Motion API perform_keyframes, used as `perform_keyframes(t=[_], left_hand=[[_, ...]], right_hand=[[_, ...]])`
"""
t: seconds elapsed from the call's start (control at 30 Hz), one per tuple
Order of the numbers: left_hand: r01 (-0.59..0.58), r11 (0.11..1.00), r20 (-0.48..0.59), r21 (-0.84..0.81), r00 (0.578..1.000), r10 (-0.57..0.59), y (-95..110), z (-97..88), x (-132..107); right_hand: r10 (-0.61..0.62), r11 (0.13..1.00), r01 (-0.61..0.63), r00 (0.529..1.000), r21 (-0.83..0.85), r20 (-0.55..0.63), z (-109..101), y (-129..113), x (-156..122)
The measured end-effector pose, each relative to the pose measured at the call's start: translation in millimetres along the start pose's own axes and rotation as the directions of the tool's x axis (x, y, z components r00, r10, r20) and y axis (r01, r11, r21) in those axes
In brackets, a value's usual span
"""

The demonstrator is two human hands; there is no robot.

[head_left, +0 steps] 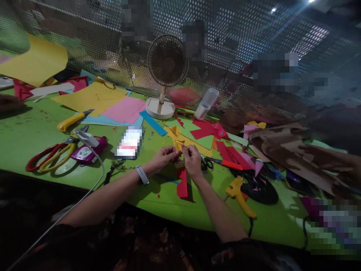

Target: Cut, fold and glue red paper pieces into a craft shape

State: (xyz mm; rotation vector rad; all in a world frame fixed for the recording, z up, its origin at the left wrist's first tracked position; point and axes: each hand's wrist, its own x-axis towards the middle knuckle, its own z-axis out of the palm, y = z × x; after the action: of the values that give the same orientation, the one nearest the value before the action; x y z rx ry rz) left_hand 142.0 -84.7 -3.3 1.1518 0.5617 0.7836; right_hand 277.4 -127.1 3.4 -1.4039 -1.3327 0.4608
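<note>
My left hand (163, 157) and my right hand (192, 160) meet over the green table (34, 128), fingers pinched together on a small yellow paper piece (179, 146). My left wrist wears a white band. A red paper strip (182, 183) lies on the table just below my hands. Black-handled scissors (207, 162) rest right of my right hand.
Red and yellow scissors (47, 156), a yellow cutter (72, 120), a yellow glue gun (239, 194), a small fan (166, 75), a tipped bottle (206, 102) and several coloured paper sheets cover the table. A perforated screen stands behind. Another person's hand (332, 160) reaches in at right.
</note>
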Motion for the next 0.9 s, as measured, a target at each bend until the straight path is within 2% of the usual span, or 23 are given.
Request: perform_keyframes(t=[0.07, 0.13, 0.2, 0.23, 0.27, 0.3, 0.37, 0.43, 0.47, 0.53, 0.6, 0.63, 0.67, 0.73, 0.8, 0.83, 0.9], left_hand=[[-0.014, 1.0, -0.016, 0.01, 1.0, 0.015, -1, -0.4, 1], [-0.057, 0.994, -0.049, 0.088, 0.997, 0.062, 0, -3.0, 1], [-0.134, 0.96, -0.066, 0.248, 0.986, 0.155, 3, -8.9, 1], [-0.181, 0.914, -0.054, 0.362, 0.975, 0.215, 6, -13.0, 1], [-0.229, 0.837, -0.02, 0.497, 0.961, 0.274, 10, -17.5, 1], [-0.271, 0.707, 0.035, 0.653, 0.944, 0.329, 14, -22.0, 1], [-0.258, 0.35, 0.116, 0.9, 0.918, 0.38, 21, -29.5, -1], [-0.212, 0.071, 0.171, 0.975, 0.912, 0.373, 26, -33.2, -3], [-0.201, -0.015, 0.192, 0.98, 0.911, 0.365, 27, -33.7, -4], [-0.207, -0.082, 0.222, 0.975, 0.903, 0.366, 28, -32.8, -7], [-0.215, -0.022, 0.205, 0.976, 0.891, 0.405, 26, -31.5, -8], [-0.213, 0.063, 0.164, 0.975, 0.88, 0.445, 25, -31.2, -7], [-0.217, 0.188, 0.102, 0.958, 0.869, 0.484, 24, -31.2, -6], [-0.264, 0.512, -0.031, 0.817, 0.867, 0.497, 21, -31.6, -3], [-0.304, 0.778, -0.082, 0.55, 0.907, 0.412, 18, -31.9, 1], [-0.296, 0.858, -0.058, 0.421, 0.935, 0.351, 18, -31.8, 3], [-0.229, 0.938, -0.003, 0.261, 0.971, 0.238, 16, -31.1, 5]], right_hand=[[0.016, 1.0, -0.016, 1.0, 0.013, -0.025, 2, 1, -3], [0.07, 0.995, -0.07, 0.998, 0.073, -0.002, 3, 4, -4], [0.126, 0.979, -0.137, 0.988, 0.148, 0.085, -2, 6, -1], [0.148, 0.967, -0.169, 0.982, 0.193, 0.118, -7, 7, 3], [0.168, 0.95, -0.194, 0.978, 0.245, 0.123, -13, 8, 7], [0.189, 0.929, -0.21, 0.977, 0.303, 0.099, -20, 8, 12], [0.229, 0.891, -0.207, 0.973, 0.405, -0.006, -34, 10, 22], [0.244, 0.888, -0.211, 0.969, 0.409, -0.031, -44, 9, 28], [0.24, 0.901, -0.219, 0.971, 0.376, -0.009, -47, 8, 29], [0.215, 0.933, -0.218, 0.976, 0.286, 0.042, -47, 5, 29], [0.184, 0.955, -0.187, 0.982, 0.229, 0.036, -43, 3, 26], [0.171, 0.96, -0.172, 0.985, 0.223, 0.025, -40, 2, 24], [0.161, 0.96, -0.16, 0.987, 0.229, 0.015, -37, 2, 23], [0.144, 0.953, -0.141, 0.99, 0.266, 0.009, -33, 4, 22], [0.115, 0.943, -0.12, 0.993, 0.31, 0.036, -31, 8, 22], [0.095, 0.939, -0.108, 0.994, 0.327, 0.054, -30, 10, 22], [0.052, 0.929, -0.083, 0.994, 0.36, 0.096, -29, 16, 21]])
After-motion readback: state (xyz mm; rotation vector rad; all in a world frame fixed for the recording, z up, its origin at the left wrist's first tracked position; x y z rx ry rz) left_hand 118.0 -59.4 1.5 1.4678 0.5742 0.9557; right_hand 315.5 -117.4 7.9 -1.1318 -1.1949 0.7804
